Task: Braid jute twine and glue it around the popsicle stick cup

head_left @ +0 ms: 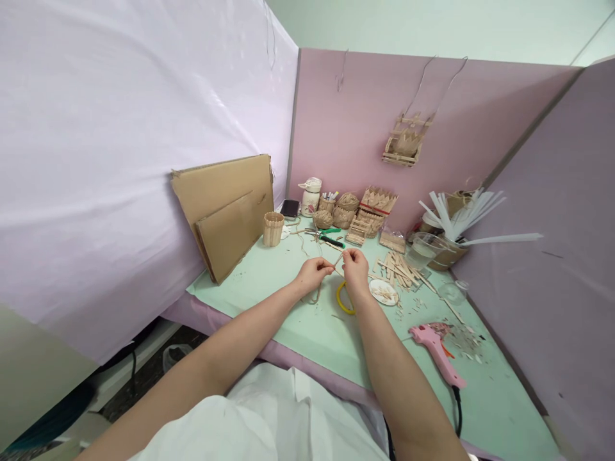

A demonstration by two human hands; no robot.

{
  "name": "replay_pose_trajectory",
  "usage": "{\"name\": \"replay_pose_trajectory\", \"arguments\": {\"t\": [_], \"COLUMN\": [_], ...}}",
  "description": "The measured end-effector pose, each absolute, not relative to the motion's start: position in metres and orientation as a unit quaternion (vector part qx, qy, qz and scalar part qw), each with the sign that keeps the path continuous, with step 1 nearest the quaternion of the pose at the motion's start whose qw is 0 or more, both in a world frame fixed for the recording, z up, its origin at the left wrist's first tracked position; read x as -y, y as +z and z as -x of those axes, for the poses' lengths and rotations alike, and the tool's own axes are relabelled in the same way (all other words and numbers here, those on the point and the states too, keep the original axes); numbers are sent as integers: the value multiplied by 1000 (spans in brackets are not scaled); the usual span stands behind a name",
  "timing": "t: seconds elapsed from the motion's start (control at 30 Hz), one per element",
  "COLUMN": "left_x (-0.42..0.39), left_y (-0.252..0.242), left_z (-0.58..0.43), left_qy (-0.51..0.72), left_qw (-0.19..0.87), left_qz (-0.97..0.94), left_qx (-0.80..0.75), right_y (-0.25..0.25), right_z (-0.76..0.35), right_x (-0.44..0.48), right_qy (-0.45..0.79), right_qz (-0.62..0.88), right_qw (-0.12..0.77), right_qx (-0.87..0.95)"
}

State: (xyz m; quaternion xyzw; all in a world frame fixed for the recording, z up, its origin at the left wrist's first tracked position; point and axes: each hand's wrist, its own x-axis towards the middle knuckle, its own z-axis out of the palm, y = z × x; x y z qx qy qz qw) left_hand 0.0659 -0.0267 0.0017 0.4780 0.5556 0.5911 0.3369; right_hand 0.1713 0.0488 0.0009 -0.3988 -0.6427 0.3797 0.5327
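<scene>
Over the middle of the green tabletop, my left hand [314, 274] is closed in a pinch on a piece of brown twine [317, 297], one end of which hangs below the fingers. Close beside it, my right hand [354, 266] pinches the same twine, and a short length spans the gap between the hands. Just under my right wrist lies a yellow ring [342, 302], partly covered by the hand. Behind the hands are green-handled pliers [330, 231], a black-handled tool [332, 241] and a ball of twine [323, 219].
Right: a pink glue gun [439, 355], a white dish [383, 292], loose wooden sticks [398, 269] and a holder of white glue sticks [451, 221]. Left: cardboard sheets [235, 218] and a stick-covered cup [273, 229]. Behind: a white bottle [311, 196]; a wooden-stick basket [406, 142] hangs on the partition.
</scene>
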Motion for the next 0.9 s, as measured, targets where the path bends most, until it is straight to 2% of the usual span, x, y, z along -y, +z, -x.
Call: {"name": "replay_pose_trajectory", "arguments": {"t": [0.23,0.43,0.67,0.9], "left_x": [28,28,27,22], "left_y": [2,2,3,-4], "left_z": [-65,-62,-60,-58], "left_qy": [593,626,655,663], "left_qw": [342,349,364,330], "left_qz": [-477,-441,-401,-397], "left_qx": [-552,-541,-527,-542], "right_y": [-2,13,17,15], "right_z": [-172,-175,-170,-171], "right_x": [-51,-42,-33,-26], "right_qy": [418,482,358,236], "right_qz": [414,400,353,294], "right_qw": [534,485,474,460], "right_qx": [608,610,723,804]}}
